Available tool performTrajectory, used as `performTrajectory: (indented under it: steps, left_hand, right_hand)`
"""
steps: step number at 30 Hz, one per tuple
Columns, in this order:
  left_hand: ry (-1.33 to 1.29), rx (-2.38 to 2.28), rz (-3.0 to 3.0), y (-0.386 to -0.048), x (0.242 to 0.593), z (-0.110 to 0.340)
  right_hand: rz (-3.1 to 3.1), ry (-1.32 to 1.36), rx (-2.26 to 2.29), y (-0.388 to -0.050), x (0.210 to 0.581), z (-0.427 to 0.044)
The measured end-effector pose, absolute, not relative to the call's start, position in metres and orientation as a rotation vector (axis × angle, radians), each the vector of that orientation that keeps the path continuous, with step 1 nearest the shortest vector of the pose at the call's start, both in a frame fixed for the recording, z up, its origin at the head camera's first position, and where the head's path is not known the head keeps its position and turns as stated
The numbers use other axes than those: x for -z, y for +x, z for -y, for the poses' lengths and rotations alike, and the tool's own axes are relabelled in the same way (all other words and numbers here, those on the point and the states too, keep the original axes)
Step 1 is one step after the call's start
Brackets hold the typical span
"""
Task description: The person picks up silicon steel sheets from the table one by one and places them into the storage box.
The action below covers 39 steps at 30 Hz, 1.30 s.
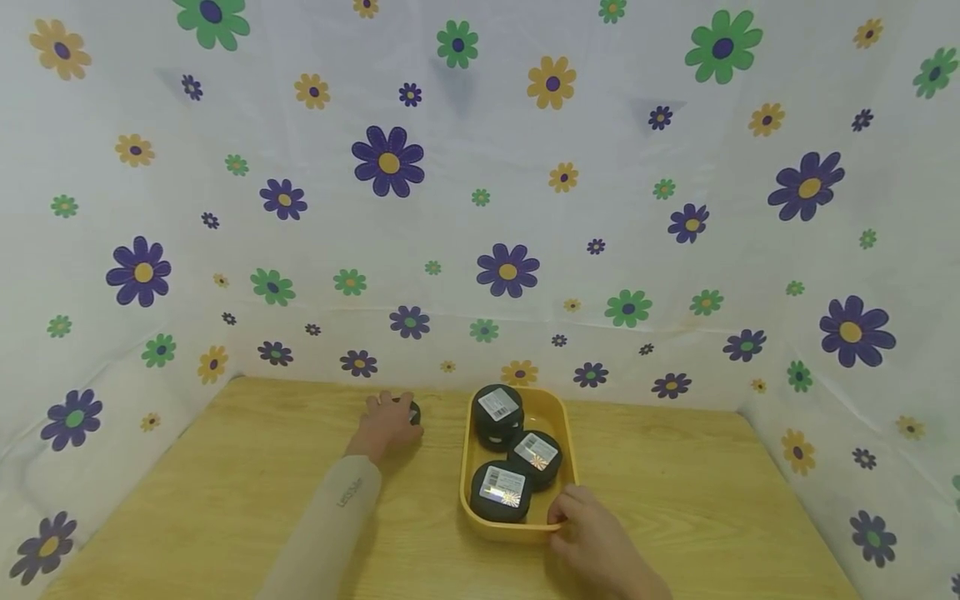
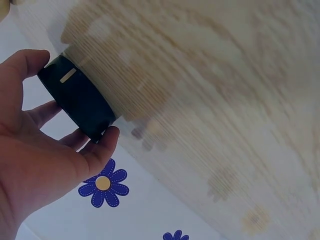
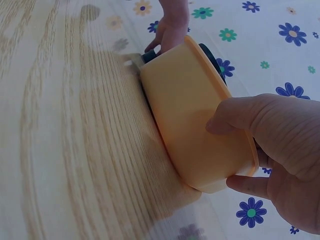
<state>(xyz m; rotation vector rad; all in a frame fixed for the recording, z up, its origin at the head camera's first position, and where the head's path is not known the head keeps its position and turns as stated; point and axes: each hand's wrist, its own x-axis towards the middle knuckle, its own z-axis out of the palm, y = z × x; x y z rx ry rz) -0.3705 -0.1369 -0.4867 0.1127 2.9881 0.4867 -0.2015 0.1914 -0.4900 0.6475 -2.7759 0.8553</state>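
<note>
My left hand (image 1: pixel 388 427) grips a flat round black container (image 2: pixel 77 97) at the back left of the table. In the left wrist view, the thumb and fingers hold its edge, and a small pale mark shows on its side. At the near right corner of a yellow plastic tub (image 1: pixel 568 433), my right hand (image 1: pixel 588 533) pinches the rim. The right wrist view shows the thumb (image 3: pixel 227 117) against the tub's outer wall, with some fingers hidden behind the rim. Inside the tub are several black round containers (image 1: pixel 504 515) with white labels, two of them stacked at the back.
The tub stands on a light wood-patterned table (image 1: pixel 675 492). White cloth (image 1: pixel 420 233) with purple, green and orange flowers rises behind the table and along both sides. Table surface lies between the left hand and the tub.
</note>
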Motion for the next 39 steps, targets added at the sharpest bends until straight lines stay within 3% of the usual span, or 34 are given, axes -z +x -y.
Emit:
performTrajectory:
  steps: [39]
  left_hand:
    - [0.139, -0.501, -3.021, -0.364, 0.487, 0.153]
  right_hand:
    - [2.811, 0.586, -0.84, -0.2, 0.493, -0.189]
